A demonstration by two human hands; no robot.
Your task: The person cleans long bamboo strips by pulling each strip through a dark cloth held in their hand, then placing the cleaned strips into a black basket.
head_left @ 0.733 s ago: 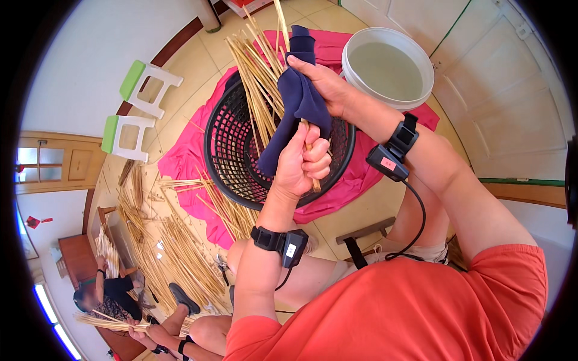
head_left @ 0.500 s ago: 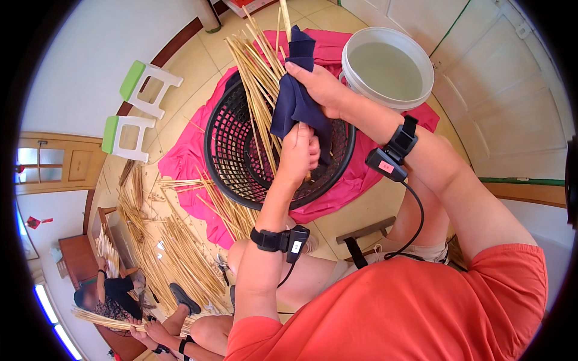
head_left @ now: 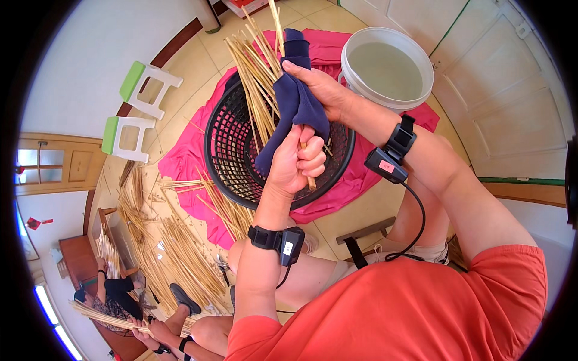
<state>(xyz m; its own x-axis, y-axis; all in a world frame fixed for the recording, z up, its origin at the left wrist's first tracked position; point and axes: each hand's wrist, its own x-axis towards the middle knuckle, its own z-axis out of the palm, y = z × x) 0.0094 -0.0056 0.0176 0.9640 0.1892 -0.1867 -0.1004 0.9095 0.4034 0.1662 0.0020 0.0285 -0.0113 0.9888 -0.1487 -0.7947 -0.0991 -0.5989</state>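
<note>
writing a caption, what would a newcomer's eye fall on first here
Likely the navy cloth the right hand holds around a stalk above the black mesh basket; the left hand grips the stalk's lower end. Then the pink sheet beneath and the white bucket of liquid at upper right.

no text is readable on the white label (head_left: 288,248) or pink label (head_left: 386,166) of the wrist devices (head_left: 296,243).
</note>
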